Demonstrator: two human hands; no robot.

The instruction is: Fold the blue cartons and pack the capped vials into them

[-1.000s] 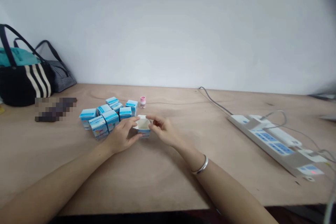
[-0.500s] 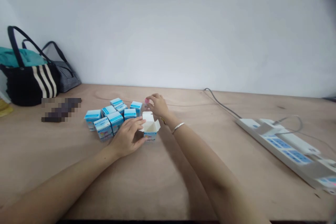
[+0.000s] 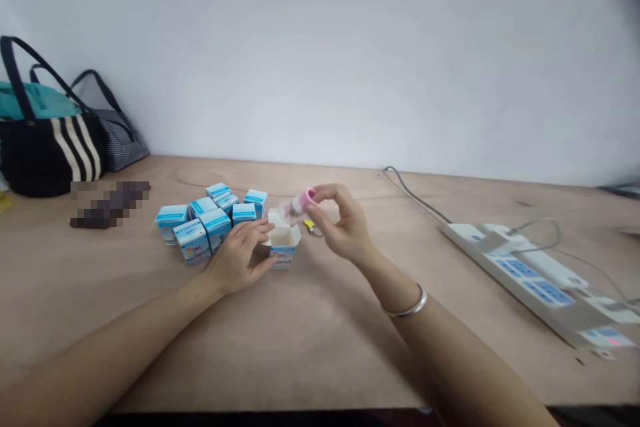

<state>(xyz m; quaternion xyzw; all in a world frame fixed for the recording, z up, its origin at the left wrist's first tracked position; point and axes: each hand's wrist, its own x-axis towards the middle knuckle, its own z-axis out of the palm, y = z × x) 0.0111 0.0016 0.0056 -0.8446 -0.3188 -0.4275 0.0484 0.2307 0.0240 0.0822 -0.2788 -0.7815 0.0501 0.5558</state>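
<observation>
Right hand: raised above the surface, small pink-capped bottle held tilted, just above and beside the carton.
Right fingers: pinched on the pink cap, thumb and fingertips pressed together around it.
Left hand: kept low on the surface, beside the open white-and-blue carton.
Left fingers: slightly spread and curved, tips at the carton's left side; firmness of contact cannot be told.
Carton: upright, flaps open, between both hands.
Closed blue-and-white cartons: grouped just left of the open carton, by the left hand.
Small yellow item: lying just right of the open carton, kind unclear.
Further off: power strip at right, black striped tote bag at far left, pixelated object on surface.
Right wrist: silver bangle worn.
</observation>
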